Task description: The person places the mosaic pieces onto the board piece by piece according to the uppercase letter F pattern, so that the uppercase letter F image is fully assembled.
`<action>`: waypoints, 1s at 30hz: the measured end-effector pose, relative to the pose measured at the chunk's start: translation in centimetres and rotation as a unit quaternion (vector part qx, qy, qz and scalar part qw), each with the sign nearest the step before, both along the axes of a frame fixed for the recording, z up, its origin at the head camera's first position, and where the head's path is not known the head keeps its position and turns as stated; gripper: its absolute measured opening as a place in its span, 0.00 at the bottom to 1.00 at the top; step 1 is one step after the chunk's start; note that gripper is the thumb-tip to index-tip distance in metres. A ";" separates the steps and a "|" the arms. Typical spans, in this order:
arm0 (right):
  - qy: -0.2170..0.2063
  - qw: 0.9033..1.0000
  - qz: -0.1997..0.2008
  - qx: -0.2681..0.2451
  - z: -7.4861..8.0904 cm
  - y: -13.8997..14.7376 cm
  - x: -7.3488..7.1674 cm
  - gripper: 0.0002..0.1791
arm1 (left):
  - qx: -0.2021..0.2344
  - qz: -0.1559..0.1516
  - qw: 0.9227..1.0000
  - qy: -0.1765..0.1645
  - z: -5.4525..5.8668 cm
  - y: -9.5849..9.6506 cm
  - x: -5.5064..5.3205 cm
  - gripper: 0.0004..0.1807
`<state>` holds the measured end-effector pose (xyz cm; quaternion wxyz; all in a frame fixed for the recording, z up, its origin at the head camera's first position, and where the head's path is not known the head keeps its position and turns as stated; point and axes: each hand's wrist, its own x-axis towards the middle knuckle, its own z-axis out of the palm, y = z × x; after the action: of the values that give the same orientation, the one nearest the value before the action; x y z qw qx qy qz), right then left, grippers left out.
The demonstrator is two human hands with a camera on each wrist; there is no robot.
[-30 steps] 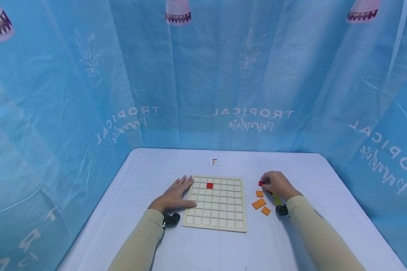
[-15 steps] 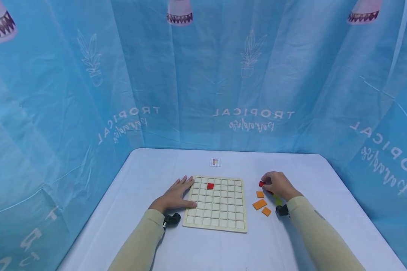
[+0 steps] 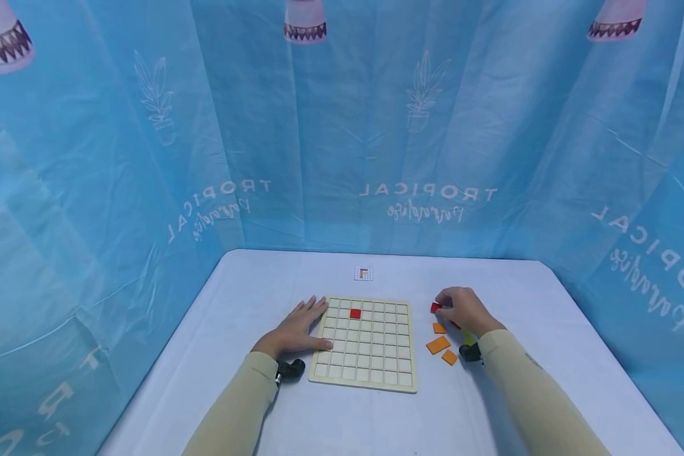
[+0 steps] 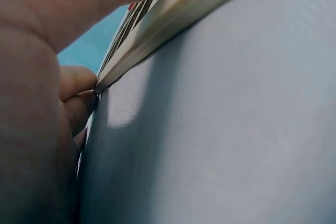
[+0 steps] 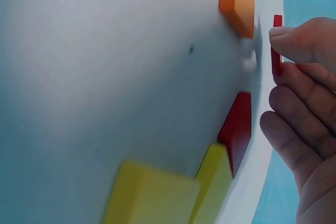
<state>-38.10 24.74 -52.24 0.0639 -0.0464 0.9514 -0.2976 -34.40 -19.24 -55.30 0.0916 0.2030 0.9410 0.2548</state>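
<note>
A wooden grid board lies on the table, with one red square tile in a cell of its upper rows. My left hand rests along the board's left edge, fingers spread and thumb over the frame; the left wrist view shows the board's edge against it. My right hand pinches another red tile between thumb and fingers, slightly above the table. Under and beside that hand lie a darker red tile and yellow tiles. Orange tiles lie between the board and my right hand.
A small card with a printed grid pattern lies beyond the board. White cloth covers the table. A blue printed curtain hangs round its back and sides.
The right hand, holding the red tile, has shifted slightly left and lifted a little. My left hand stays on the board's edge. The whole head view has drifted slightly.
</note>
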 end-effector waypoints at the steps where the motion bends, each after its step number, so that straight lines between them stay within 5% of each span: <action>1: 0.002 1.000 0.002 -0.002 0.0 -0.1 -0.1 0.16 | 0.000 0.000 1.000 0.000 0.0 0.0 0.0 0.67; 11: 0.043 0.999 0.025 -0.011 -0.3 -1.4 -0.5 0.12 | 0.009 0.000 1.000 -0.001 0.1 0.2 0.1 0.67; 22: 0.037 0.999 0.029 -0.011 0.0 -3.7 -0.4 0.13 | 0.006 -0.002 1.000 -0.001 0.2 0.2 0.2 0.66; 30: 0.068 0.995 0.075 -0.008 0.1 -5.3 -0.6 0.11 | 0.005 0.004 1.000 -0.001 0.3 0.3 0.3 0.66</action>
<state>-38.68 19.40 -52.16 0.0204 -0.1382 0.9449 -0.2961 -34.09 -18.95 -54.97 0.0906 0.1990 0.9406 0.2599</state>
